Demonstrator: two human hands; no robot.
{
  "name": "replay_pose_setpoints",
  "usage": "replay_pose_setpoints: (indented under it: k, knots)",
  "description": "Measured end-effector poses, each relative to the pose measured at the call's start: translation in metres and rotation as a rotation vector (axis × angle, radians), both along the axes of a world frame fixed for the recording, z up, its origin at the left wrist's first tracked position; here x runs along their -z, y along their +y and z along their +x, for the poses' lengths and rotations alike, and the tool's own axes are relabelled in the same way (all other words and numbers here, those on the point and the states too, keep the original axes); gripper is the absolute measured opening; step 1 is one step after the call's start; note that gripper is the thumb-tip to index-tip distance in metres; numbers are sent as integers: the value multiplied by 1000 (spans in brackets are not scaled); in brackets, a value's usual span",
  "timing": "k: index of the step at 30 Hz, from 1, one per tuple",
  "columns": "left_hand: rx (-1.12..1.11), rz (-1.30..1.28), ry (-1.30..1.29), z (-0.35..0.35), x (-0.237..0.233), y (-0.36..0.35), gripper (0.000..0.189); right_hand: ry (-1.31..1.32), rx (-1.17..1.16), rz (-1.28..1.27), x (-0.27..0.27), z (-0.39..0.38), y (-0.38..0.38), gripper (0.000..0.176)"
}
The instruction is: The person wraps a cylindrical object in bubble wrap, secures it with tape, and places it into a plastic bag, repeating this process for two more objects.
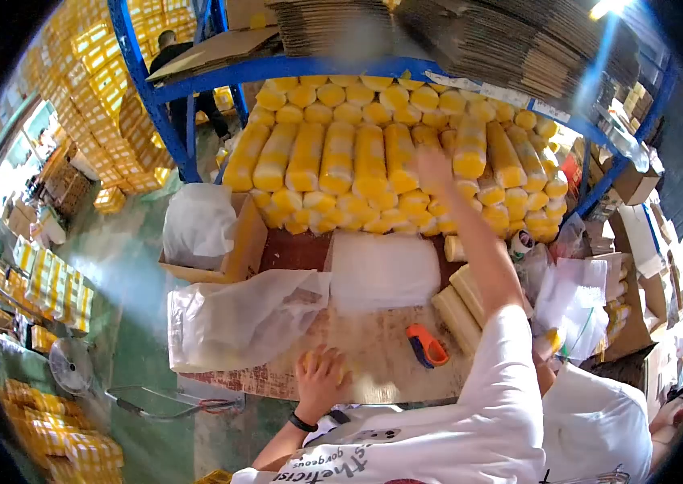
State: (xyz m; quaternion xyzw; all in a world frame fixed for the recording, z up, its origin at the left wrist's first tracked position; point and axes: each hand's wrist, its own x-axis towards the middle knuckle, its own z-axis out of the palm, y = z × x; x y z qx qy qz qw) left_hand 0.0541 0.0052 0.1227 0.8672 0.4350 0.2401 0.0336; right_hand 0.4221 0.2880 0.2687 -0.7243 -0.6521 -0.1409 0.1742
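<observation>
My left hand (323,376) is at the table's front edge, its fingers bent over something yellowish that mostly hides beneath them. My right hand (435,167) is stretched far forward against the stacked yellow rolls (337,157); it is blurred and its fingers cannot be made out. Between the stack and my body lies a pile of clear plastic sheets (384,270). A crumpled clear plastic bag (232,323) is spread left of it. An orange tape cutter (426,345) rests on the table (373,355), and beige rolls (458,310) lie beside my right forearm.
An open cardboard box (248,242) with a white bag inside stands at the table's left. Blue shelving (301,68) carries flattened cardboard (511,48) overhead. A person (172,52) stands at the back left. Another person's white-clad body (599,419) is close on the right.
</observation>
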Motion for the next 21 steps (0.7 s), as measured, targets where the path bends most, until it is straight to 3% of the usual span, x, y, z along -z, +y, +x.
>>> replay_pose_setpoints:
  k: [2, 3, 4, 7, 10, 13, 21]
  knots:
    - [1, 3, -3, 0, 0, 0, 37, 158, -193, -165, 119, 21, -19, 28]
    - [-4, 7, 0, 0, 0, 0, 37, 97, -134, -361, 136, 4, -62, 33]
    - [-11, 5, 6, -1, 0, -2, 37, 201, -163, -614, 130, -14, -102, 31]
    - [-26, 31, 1, 1, 4, -1, 36, 208, -175, -748, 234, -9, -169, 32]
    - [-25, 30, -15, 7, 1, 1, 36, 454, -87, -664, 268, -16, -228, 29]
    - [36, 26, 6, 7, 7, 3, 37, 276, 102, -729, 274, -16, -255, 26]
    - [99, -28, 111, 5, 7, 2, 45, 161, 213, -792, 281, -32, -296, 43]
